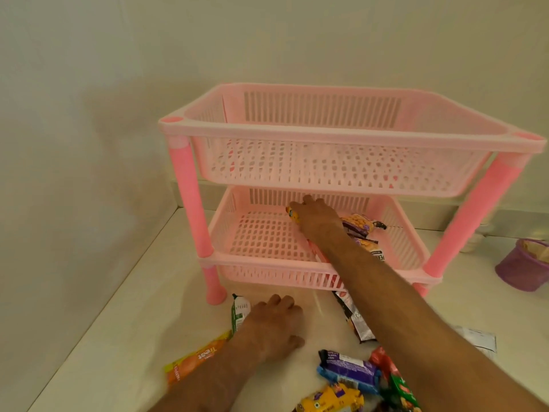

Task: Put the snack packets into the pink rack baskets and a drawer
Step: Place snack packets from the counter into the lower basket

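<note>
Left hand flat on counter, fingers relaxed; right hand in lower basket, fingers holding packet

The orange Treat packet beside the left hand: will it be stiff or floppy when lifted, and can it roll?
The orange Treat packet looks long and flat, so it probably holds its shape and should not roll. Its glossy wrapper may slide easily on the smooth white counter. It likely feels light.
</note>
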